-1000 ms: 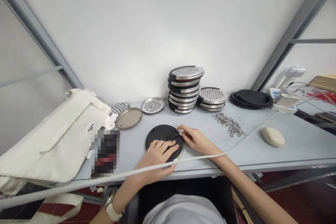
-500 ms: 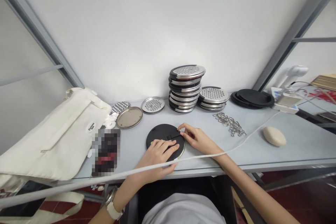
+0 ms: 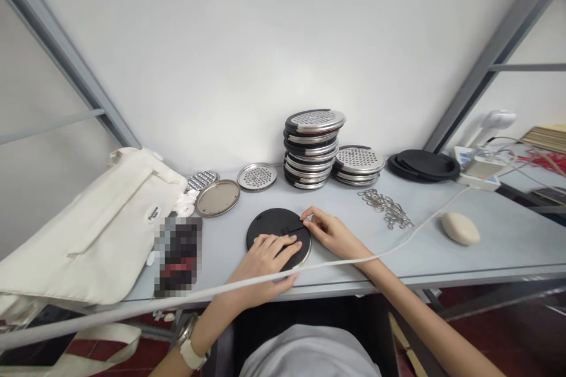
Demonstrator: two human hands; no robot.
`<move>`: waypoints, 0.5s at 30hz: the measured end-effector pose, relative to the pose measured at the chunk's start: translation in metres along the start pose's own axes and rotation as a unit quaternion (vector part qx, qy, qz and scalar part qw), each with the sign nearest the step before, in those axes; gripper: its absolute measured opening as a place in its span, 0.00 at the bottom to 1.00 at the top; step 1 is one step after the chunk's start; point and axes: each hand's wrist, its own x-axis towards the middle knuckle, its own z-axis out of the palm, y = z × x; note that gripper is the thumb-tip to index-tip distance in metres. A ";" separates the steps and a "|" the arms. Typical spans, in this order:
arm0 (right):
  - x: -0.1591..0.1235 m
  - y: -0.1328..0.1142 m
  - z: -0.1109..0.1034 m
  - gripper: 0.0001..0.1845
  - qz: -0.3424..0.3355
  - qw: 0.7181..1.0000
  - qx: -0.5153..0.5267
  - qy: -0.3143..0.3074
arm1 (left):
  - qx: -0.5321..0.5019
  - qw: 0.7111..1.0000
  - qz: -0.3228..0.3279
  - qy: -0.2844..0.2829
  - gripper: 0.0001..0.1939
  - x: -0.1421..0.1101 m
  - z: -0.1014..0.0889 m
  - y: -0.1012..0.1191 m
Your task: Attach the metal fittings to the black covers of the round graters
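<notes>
A round black disc [image 3: 269, 221] lies on the desk in front of me, with a slot and small raised lines near its middle and a silvery, partly greenish rim at its lower right. My left hand [image 3: 267, 259] rests flat on the lower half of the disc, fingers spread. At the right edge of the disc, my right hand [image 3: 325, 228] pinches a small metal clip, mostly hidden by thumb and forefinger. A heap of loose metal clips [image 3: 389, 209] sits to the right of that hand.
Behind stand a tall stack of round graters [image 3: 312, 156] and a shorter grater stack [image 3: 358, 162]. Black discs [image 3: 424, 165], a beige mouse [image 3: 460, 228] and a power strip [image 3: 480, 181] are rightward. Loose metal plates [image 3: 217, 198] and a white bag [image 3: 97, 230] lie left. A white cable [image 3: 327, 263] crosses in front.
Both hands stay almost where they were on the black disc. The fingers of my right hand have shifted very slightly at its edge.
</notes>
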 end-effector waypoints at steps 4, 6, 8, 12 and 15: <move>0.001 0.003 0.002 0.14 -0.008 0.999 0.002 0.032 | -0.002 1.000 0.001 -0.002 0.25 0.000 0.000 0.000; 0.002 0.004 0.002 0.15 -0.012 0.999 -0.001 0.032 | -0.003 1.000 0.000 -0.004 0.24 0.000 0.000 -0.001; 0.002 0.004 0.003 0.15 -0.022 0.999 -0.008 0.028 | -0.003 1.000 0.000 -0.002 0.24 0.000 0.001 -0.001; 0.002 0.001 0.002 0.15 -0.039 0.998 -0.044 0.029 | 0.001 1.000 0.002 0.001 0.24 0.000 0.001 -0.001; 0.001 -0.001 0.001 0.15 -0.040 0.997 -0.061 0.028 | 0.000 1.000 0.004 -0.001 0.24 0.000 0.001 -0.001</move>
